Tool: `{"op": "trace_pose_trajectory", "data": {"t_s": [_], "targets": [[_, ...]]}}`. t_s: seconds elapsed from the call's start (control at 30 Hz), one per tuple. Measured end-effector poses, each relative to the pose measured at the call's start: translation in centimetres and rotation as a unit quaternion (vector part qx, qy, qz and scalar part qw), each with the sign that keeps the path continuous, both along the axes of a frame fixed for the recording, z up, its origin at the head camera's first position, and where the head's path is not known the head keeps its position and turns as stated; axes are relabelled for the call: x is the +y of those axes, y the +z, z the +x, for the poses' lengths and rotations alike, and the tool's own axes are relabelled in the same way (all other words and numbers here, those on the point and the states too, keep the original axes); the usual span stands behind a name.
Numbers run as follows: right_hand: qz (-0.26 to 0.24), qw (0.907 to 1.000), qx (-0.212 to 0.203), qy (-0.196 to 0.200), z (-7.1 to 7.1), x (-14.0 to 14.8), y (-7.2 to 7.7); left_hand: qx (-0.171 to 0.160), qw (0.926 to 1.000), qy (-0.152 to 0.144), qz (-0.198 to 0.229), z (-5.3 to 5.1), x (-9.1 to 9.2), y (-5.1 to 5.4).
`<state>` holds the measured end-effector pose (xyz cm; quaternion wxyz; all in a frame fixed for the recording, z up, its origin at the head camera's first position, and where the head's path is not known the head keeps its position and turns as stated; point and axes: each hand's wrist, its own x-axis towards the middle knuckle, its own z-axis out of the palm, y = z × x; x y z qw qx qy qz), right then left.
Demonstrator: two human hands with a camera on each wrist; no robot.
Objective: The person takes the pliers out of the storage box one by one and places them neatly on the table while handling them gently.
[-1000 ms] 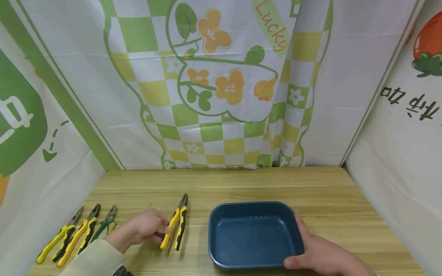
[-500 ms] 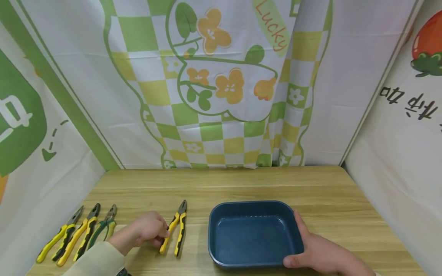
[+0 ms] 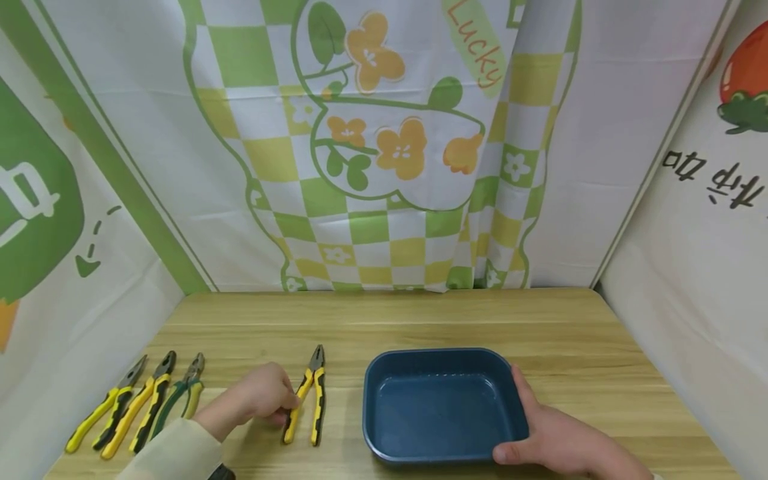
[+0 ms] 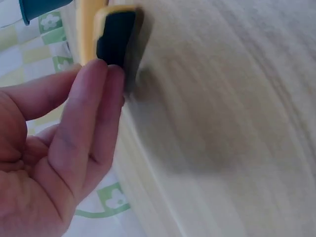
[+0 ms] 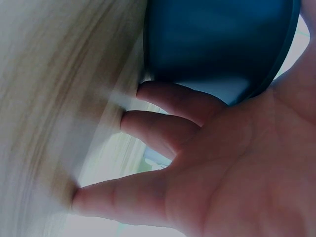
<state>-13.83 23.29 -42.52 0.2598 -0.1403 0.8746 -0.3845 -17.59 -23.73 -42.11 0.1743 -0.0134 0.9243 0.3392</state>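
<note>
In the head view, my left hand (image 3: 264, 393) pinches the left handle of a pair of yellow-and-black pliers (image 3: 319, 400), whose grey jaws point away from me. The left wrist view shows the thumb and fingertips at the end of that handle (image 4: 116, 34), close above the wood. My right hand (image 3: 555, 433) holds the right end of a dark blue rectangular container (image 3: 438, 427), thumb at its near right corner and a finger along its right side. In the right wrist view, the other fingers (image 5: 143, 195) spread down to the tabletop beside the container wall (image 5: 207, 39).
Three more pliers lie side by side at the left: yellow-and-black long-nose pliers (image 3: 96, 420), another yellow-and-black pair (image 3: 137, 403), and a green-handled pair (image 3: 174, 403) partly behind the left sleeve. A patterned curtain (image 3: 384, 230) hangs behind the wooden table (image 3: 456, 320).
The pliers in my left hand have shifted slightly towards me and now lie more upright in the head view. My right hand and the container have stayed in place.
</note>
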Motion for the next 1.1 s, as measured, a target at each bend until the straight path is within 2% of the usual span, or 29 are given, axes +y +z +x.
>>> {"op": "trace_pose_trajectory", "data": {"t_s": [0.07, 0.13, 0.17, 0.27, 0.33, 0.4, 0.57, 0.67, 0.77, 1.1], "targets": [[0.000, 1.0000, 0.001, 0.002, 0.0, 0.0, 0.0, 0.032, 0.9981, -0.025, -0.047, 0.1, 0.2, 0.3], [-0.002, 1.0000, 0.001, 0.005, 0.0, 0.0, 0.0, 0.082, 0.9895, -0.052, -0.108, 0.3, 0.9, 0.5], [-0.001, 1.0000, 0.002, 0.006, 0.0, 0.0, 0.0, 0.109, 0.9820, -0.065, -0.140, 0.5, 1.4, 0.5], [-0.003, 1.0000, 0.001, 0.008, 0.0, 0.1, 0.0, 0.193, 0.9510, -0.093, -0.222, 1.6, 3.4, 0.5], [-0.006, 0.9999, 0.003, 0.010, 0.1, 0.2, 0.0, 0.223, 0.9374, -0.107, -0.245, 2.3, 4.5, 0.2], [-0.006, 0.9999, 0.004, 0.011, 0.1, 0.2, 0.0, 0.241, 0.9282, -0.117, -0.258, 2.8, 5.3, -0.4], [-0.004, 0.9999, 0.006, 0.015, 0.1, 0.2, 0.0, 0.268, 0.9135, -0.125, -0.280, 3.3, 5.9, -1.5], [-0.002, 0.9998, 0.007, 0.016, 0.1, 0.2, 0.0, 0.278, 0.9100, -0.122, -0.282, 3.4, 5.8, -1.5], [0.000, 0.9998, 0.008, 0.016, 0.1, 0.2, 0.0, 0.280, 0.9104, -0.123, -0.279, 3.5, 5.8, -1.5], [0.002, 0.9999, 0.007, 0.012, 0.1, 0.2, -0.1, 0.246, 0.9162, -0.103, -0.299, 3.8, 4.1, -1.2]]}}
